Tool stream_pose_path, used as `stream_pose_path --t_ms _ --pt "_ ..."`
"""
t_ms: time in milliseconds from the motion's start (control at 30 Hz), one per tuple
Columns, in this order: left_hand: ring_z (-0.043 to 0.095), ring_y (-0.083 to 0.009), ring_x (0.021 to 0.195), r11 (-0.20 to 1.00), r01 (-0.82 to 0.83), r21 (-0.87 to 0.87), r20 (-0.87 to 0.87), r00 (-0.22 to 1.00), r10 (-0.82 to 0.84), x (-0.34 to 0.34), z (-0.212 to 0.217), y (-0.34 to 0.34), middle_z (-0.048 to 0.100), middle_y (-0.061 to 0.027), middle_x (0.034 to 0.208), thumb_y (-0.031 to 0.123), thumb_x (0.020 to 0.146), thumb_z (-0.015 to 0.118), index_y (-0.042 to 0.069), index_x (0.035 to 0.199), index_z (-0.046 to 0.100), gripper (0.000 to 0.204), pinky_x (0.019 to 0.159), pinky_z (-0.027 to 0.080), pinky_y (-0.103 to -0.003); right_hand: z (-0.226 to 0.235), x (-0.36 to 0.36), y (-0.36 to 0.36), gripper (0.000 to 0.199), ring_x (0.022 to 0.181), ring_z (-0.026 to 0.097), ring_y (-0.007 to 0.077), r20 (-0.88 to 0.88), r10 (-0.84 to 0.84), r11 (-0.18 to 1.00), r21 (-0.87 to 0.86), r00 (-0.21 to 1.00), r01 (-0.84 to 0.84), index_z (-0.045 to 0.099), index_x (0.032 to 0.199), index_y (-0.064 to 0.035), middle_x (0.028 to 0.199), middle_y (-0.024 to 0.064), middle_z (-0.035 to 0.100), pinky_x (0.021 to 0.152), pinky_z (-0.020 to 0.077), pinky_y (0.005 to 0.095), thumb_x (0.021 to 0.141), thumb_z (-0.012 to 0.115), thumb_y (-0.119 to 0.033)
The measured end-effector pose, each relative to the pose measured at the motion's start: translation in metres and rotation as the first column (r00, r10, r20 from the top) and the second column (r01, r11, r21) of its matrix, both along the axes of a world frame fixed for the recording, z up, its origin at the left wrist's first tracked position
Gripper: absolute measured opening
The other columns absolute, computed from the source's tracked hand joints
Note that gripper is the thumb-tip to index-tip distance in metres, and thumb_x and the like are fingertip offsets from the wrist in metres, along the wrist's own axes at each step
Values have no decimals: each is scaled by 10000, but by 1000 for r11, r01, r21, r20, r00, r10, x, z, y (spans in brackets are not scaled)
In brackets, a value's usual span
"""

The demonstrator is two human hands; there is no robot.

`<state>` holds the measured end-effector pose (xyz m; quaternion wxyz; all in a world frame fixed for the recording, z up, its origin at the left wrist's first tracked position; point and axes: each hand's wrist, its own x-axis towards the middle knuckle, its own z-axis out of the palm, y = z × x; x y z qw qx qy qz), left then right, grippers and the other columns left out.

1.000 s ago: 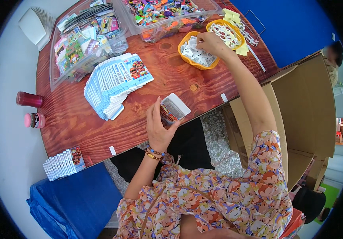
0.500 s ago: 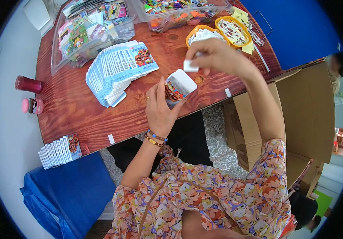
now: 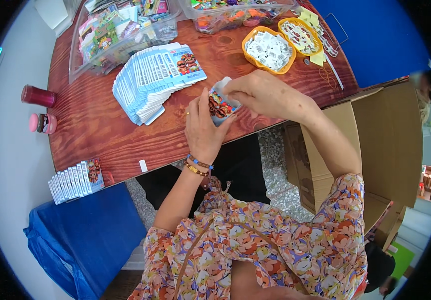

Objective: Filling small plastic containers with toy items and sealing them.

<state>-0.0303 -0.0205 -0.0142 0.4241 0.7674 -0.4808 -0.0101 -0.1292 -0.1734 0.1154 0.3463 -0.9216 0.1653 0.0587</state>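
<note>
My left hand [image 3: 201,126] is wrapped round a small printed carton [image 3: 220,106] with cartoon figures on it, held tilted above the table's near edge. My right hand [image 3: 271,95] is closed at the carton's top, its fingertips bent in at the opening. Whatever those fingers hold is hidden. To the left of the carton lies a fanned stack of flat blue-and-white cartons [image 3: 150,75]. Small white packets [image 3: 269,50] fill an orange-yellow basket [image 3: 267,69] beyond my right hand.
A second yellow basket [image 3: 319,46], clear bins [image 3: 86,71] of cards and colourful trinkets [image 3: 220,24] line the far side. Left are a dark red cylinder [image 3: 38,96], a pink jar [image 3: 42,123] and a row of cartons [image 3: 73,182]. Right stands a cardboard box [image 3: 388,140].
My right hand has come down and closer to the carton, onto its opening. The white packet it pinched is out of sight. The orange-yellow basket is now uncovered.
</note>
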Motion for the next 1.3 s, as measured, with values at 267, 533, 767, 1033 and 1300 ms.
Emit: stream_pose_path --t_ms 267,533,767,1033,1300 --pt "534 -392 1142 1000 13 25 -131 991 -10 -5 3 -1 534 -199 1223 254 715 869 43 1433 447 860 965 445 -479 -13 -13 -3 283 574 680 158 115 -40 962 272 993 7 576 1255 -31 991 131 724 562 567 302 980 519 -61" --pt "545 -386 1122 994 -13 -106 -203 979 -9 -4 -7 19 534 -204 1217 199 716 874 1 1403 463 825 956 451 -458 -34 -62 -199 254 669 663 137 376 -644 696 -74 666 714 703 1028 -8 878 67 720 630 525 298 901 653 -222" --pt "578 -368 1087 991 6 -131 -213 977 -34 -4 -12 19 555 -196 1209 195 697 892 -17 1397 464 847 908 487 -436 -84 -68 -281 319 784 717 185 -8 -763 594 -402 646 696 743 961 -103 823 48 749 735 544 375 762 765 -350" --pt "577 -368 1097 993 6 -119 -209 977 -30 -2 -14 21 554 -201 1219 219 703 890 -15 1396 463 847 910 487 -436 -78 -84 -270 241 676 705 178 251 -794 525 -175 554 833 752 927 -83 804 79 735 652 536 353 775 774 -269" --pt "550 -375 1134 991 -73 -110 0 997 74 -3 -13 19 567 -205 1246 314 716 875 -3 1399 471 854 957 464 -462 -14 -61 -168 175 598 578 87 457 -589 758 28 666 651 743 915 -41 751 22 696 548 449 238 857 704 -201"
